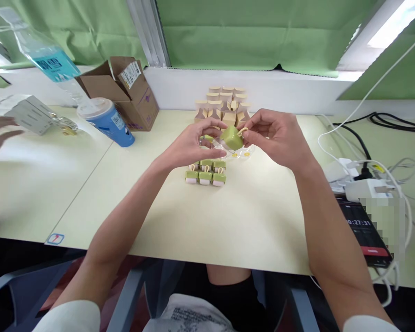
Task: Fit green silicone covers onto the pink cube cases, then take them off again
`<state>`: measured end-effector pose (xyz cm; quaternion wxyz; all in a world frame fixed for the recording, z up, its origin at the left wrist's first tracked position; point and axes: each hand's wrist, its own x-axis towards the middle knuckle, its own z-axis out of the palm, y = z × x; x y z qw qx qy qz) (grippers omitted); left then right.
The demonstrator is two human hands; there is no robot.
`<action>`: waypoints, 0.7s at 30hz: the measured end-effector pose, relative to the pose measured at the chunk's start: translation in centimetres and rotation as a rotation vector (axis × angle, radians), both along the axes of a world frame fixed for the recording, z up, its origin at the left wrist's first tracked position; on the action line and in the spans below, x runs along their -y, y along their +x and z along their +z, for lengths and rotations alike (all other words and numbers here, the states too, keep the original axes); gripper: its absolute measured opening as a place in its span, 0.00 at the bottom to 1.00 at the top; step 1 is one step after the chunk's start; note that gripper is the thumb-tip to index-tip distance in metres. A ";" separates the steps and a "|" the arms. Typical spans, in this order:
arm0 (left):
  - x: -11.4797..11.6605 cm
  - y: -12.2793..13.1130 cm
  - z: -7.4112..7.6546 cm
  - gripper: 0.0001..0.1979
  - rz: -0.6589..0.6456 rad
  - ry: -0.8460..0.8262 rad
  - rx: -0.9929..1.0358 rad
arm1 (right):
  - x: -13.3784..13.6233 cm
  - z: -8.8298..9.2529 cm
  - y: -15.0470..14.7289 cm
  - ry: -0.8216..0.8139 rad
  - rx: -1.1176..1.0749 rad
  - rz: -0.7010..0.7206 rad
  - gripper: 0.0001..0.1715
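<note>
A green case [231, 139] is held just above and right of the frame's centre, its loop [242, 132] pinched in the right hand [280, 138]; whether the left hand [193, 144], curved beside it, grips cannot be told. Similar cases [205, 176] sit lower on the desk [249, 207], small boxes [214, 105] behind.

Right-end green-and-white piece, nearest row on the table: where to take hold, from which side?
On that piece, probably the cream loop, from above: it juts up past the green top, while neighbouring pieces sit close left and behind.
</note>
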<state>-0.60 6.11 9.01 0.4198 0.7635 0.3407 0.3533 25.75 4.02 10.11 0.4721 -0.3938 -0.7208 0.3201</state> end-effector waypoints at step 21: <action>0.4 0.1 -0.1 0.29 0.039 -0.021 0.076 | 0.1 -0.5 -1.3 0.056 0.071 -0.039 0.16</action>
